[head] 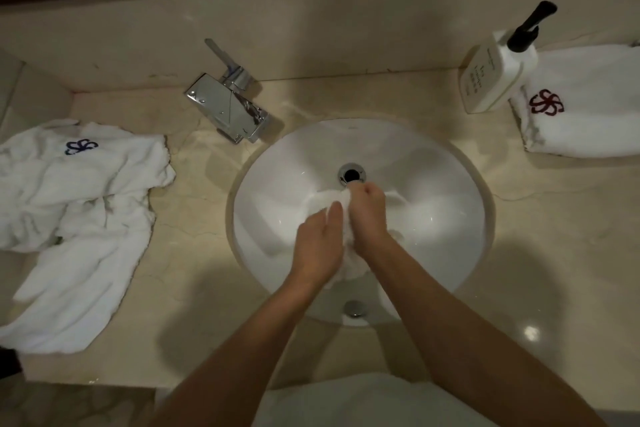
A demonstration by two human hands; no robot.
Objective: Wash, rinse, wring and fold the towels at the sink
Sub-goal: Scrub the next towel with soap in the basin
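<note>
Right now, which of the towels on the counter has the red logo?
The folded towel on the right, beside the soap dispenser. The crumpled towels on the left show a blue logo instead.

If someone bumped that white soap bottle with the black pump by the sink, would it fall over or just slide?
The soap bottle would probably tip rather than slide: it looks tall, with the pump jutting above it. It seems to stand against the folded towel, which might cushion a fall that way. The polished countertop looks smooth, so a low push might slide it.
</note>
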